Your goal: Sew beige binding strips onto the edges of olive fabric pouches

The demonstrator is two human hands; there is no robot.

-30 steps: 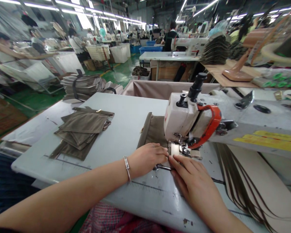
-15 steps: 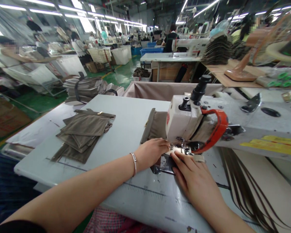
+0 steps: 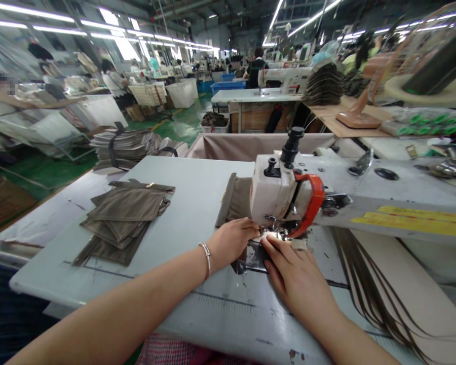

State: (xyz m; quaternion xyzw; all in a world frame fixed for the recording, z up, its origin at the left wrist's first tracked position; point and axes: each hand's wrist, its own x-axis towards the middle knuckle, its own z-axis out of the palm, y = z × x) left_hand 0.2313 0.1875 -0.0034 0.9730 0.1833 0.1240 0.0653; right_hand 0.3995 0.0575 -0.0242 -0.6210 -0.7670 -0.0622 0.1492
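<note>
A brown fabric piece [image 3: 235,203] with a folded band and a small metal fitting lies partly under the head of the sewing machine [image 3: 269,190]. My left hand [image 3: 231,242], a silver bangle at its wrist, is closed on the near part of this fabric, fingertips beside the presser foot. From the right, my right hand [image 3: 298,268] reaches in with fingers stretched forward and laid down at the lit needle area, thumb apart and lower. Both hands' fingertips nearly meet there. What lies beneath them is mostly hidden. An orange-red guard [image 3: 313,205] curves over the needle area.
Stacked brown fabric pieces [image 3: 125,218] lie on the left of the machine table [image 3: 182,203]. Long dark strips [image 3: 359,284] hang at the right. Beyond stand bundled panels [image 3: 125,147], a fabric-lined bin [image 3: 243,144] and another sewing machine [image 3: 283,78]. People work farther off.
The camera view has turned slightly, so the scene sits a little further left. Both hands stay by the presser foot; the fabric shows hardly any shift.
</note>
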